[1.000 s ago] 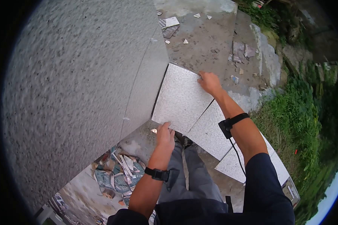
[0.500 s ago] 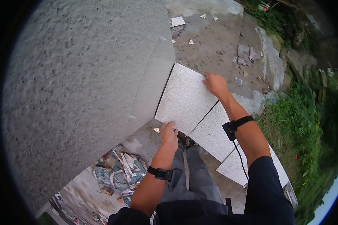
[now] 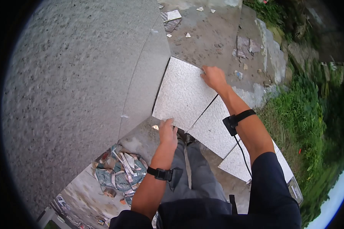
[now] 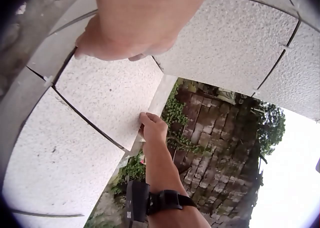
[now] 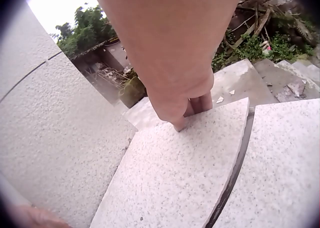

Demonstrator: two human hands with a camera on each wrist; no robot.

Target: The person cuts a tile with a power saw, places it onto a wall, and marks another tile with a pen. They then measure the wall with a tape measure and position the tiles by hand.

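A white speckled tile (image 3: 183, 89) lies on top of a low wall, its left end against a tall speckled wall. My right hand (image 3: 215, 78) grips the tile's far edge, thumb on the top face and fingers over the side, as the right wrist view shows. At the near edge, my left hand (image 3: 168, 133) holds the tile with its fingertips at the rim. A dark narrow joint separates this tile from the neighbouring tile (image 3: 214, 128). In the left wrist view, the right hand (image 4: 155, 128) shows across the tile from the left.
The tall tiled wall (image 3: 84, 76) rises close on the left. More tiles (image 3: 237, 164) continue the wall top toward the lower right. A heap of sacks and scraps (image 3: 120, 171) lies on the ground below. Tile pieces (image 3: 173, 15) lie on the concrete beyond, with grass (image 3: 305, 118) to the right.
The head view shifts a little back and forth. Both hands keep their places at the tile's two edges, and the tile shows no clear movement.
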